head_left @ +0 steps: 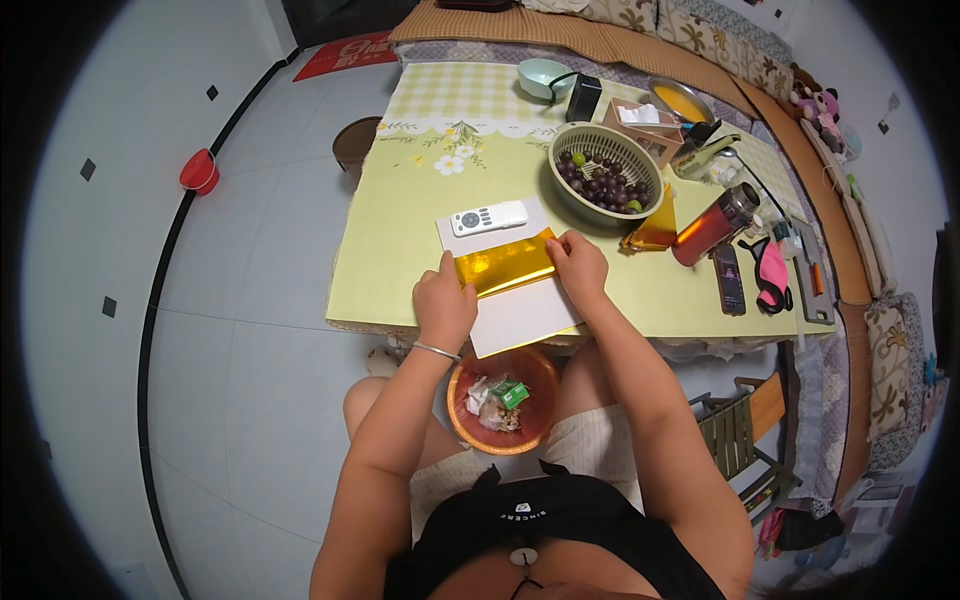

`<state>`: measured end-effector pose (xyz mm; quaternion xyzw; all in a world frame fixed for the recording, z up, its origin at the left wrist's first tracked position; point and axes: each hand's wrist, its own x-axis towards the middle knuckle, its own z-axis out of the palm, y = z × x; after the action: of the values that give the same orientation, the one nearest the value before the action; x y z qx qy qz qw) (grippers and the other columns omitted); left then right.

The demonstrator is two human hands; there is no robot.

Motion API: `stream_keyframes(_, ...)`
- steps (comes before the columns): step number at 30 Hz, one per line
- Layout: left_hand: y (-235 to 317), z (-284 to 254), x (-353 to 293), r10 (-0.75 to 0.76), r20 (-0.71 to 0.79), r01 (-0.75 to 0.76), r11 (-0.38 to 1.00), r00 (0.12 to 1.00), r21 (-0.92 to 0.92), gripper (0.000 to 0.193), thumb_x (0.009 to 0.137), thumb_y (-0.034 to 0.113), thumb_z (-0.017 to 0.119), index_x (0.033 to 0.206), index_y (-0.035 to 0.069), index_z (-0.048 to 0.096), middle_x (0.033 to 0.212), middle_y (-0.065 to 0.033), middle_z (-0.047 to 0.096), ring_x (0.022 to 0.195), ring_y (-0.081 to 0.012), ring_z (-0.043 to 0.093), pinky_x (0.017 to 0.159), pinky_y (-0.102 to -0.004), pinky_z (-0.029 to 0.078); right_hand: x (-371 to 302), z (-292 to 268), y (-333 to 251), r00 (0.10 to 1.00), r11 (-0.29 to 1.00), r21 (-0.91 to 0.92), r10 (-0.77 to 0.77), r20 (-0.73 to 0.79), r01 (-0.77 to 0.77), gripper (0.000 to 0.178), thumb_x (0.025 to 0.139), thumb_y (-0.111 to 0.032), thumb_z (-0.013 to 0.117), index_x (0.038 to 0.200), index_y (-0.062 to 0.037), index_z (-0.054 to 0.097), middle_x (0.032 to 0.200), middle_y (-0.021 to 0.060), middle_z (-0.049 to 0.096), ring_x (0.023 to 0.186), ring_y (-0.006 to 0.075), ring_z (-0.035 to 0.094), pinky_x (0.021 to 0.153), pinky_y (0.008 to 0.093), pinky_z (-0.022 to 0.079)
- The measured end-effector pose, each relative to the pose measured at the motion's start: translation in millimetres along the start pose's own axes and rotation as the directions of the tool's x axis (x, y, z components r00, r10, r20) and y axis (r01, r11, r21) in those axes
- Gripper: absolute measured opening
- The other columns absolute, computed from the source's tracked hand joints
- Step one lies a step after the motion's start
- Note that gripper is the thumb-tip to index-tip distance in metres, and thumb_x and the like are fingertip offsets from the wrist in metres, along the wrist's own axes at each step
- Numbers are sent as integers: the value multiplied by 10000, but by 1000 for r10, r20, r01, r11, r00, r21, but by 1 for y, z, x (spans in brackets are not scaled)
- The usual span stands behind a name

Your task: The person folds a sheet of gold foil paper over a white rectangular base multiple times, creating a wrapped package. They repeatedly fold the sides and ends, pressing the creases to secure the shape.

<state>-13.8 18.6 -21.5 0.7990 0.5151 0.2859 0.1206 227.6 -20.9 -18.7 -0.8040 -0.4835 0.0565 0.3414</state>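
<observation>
Both my hands hold a strip of shiny gold foil paper (506,262), one at each end. My left hand (445,302) is closed on its left end, thumb on top. At the right end my right hand (582,268) pinches the upper corner. Under the strip lies a stack of white-backed sheets (525,315), whose near end reaches past the table edge and shows a thin gold rim. A white remote control (488,218) rests across the far end of the sheets. To the right, a folded gold foil piece (652,232) stands beside a fruit basket.
The plastic basket (655,205) holds dark grapes. A red flask (715,225), a phone (730,280) and a pink eye mask (770,272) lie at the table's right. Below the near edge, between my legs, stands a waste bin (462,425). A folding chair (730,440) is at right.
</observation>
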Motion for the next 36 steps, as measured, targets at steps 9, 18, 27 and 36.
stream_keyframes(9, 23, -19, -2, 109, 14, -110, 983, 994, 150, 411, 809, 96, 710, 1195, -26, 636, 1088, -213, 674, 991, -392, 639, 868, -494, 501, 1, 8, 5, 998, 994, -99, -46, -37, 42, 257, 884, -343, 720, 825, -106, 639, 698, 97, 684, 678, 331, 674, 615, 452, 502)
stream_keyframes(18, 3, 17, -10, 366, 170, -376, 926, 915, 24, 491, 930, 306, 643, 1290, -26, 610, 1427, -287, 522, 1350, -432, 485, 1128, -484, 396, 3, 13, 5, 998, 992, -114, -56, -18, 54, 252, 887, -337, 715, 835, -106, 627, 698, 108, 682, 674, 345, 673, 612, 466, 503)
stream_keyframes(27, 22, -6, -21, 396, 378, -463, 880, 837, 103, 884, 855, 673, 625, 1550, 173, 406, 1589, -312, 280, 1447, -557, 246, 1182, -608, 228, 1, 14, 4, 996, 989, -127, -81, -43, 75, 246, 887, -320, 718, 832, -104, 615, 687, 117, 678, 666, 354, 675, 607, 468, 512)
stream_keyframes(36, 23, -7, -23, 423, 361, -492, 862, 831, 121, 926, 808, 732, 631, 1545, 210, 425, 1575, -333, 294, 1449, -582, 217, 1192, -613, 187, -5, -1, -9, 950, 957, -158, -267, -163, 243, 421, 842, -154, 703, 1218, -10, 579, 1208, 193, 653, 1133, 371, 619, 921, 454, 500)
